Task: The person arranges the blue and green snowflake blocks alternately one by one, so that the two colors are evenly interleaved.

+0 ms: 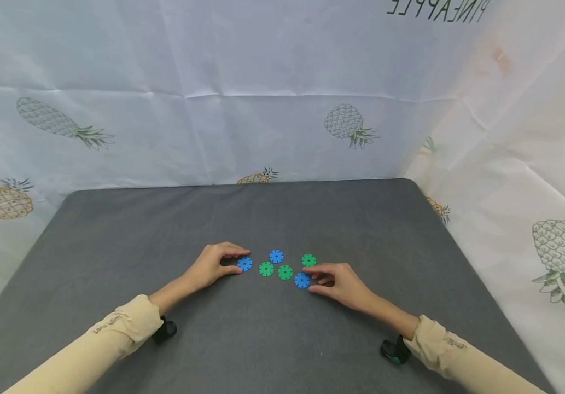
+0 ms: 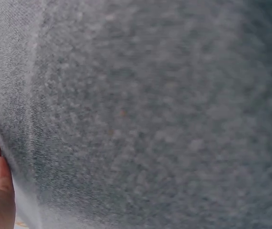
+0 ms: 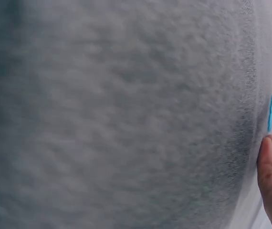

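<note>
On the grey table lie several flat notched discs, blue and green. My left hand (image 1: 213, 264) reaches in from the left, its thumb and fingertips on either side of the leftmost blue disc (image 1: 245, 264), right at its rim. From the right, the thumb and index finger of my right hand (image 1: 340, 283) spread beside another blue disc (image 1: 302, 280), fingertips at its edge. A green disc (image 1: 309, 260) lies just above the right index finger. Between the hands are two green discs (image 1: 266, 268) and a blue disc (image 1: 276, 256). The wrist views show fingers (image 2: 4, 171) largely straight.
The grey-covered table (image 1: 272, 339) runs back to a white curtain (image 1: 262, 65) printed with pineapples, which continues along the right side. Dark wrist devices (image 1: 165, 330) sit under both rolled cream sleeves (image 1: 115, 334).
</note>
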### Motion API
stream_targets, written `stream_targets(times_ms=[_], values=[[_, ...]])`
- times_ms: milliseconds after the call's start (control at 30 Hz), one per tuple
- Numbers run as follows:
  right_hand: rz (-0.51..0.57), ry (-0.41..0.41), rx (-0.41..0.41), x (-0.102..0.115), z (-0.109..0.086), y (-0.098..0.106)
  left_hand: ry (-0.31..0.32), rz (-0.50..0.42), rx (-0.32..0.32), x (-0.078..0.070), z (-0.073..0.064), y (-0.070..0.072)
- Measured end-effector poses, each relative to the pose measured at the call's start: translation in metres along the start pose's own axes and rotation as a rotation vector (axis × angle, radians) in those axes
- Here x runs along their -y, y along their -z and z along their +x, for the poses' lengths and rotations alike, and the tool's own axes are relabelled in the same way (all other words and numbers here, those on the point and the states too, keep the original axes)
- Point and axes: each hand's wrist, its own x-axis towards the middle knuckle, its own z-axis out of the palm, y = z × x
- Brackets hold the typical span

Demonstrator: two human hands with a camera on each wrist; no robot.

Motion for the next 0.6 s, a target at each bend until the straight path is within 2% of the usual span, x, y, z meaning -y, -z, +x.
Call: stream_targets(times_ms=[100, 200, 367, 600], values=[[-0.071, 0.024, 0.009, 0.0037, 0.0051, -0.0016, 0.03, 0.006, 0.01, 0.0001, 0.001, -0.0006], [-0.106, 0.042, 0.015, 0.0056, 0.0084, -0.0029, 0.034, 0.007, 0.025, 0.0004, 0.0019, -0.0012], [-0.127, 0.018, 0.01, 0.0061, 0.01, -0.0055, 0.028, -0.004, 0.024, 0.0033, 0.0023, -0.0018], [-0.109, 0.002, -0.009, 0.0064, 0.0108, -0.0086, 0.05, -0.011, 0.013, 0.0069, 0.0021, -0.0008]])
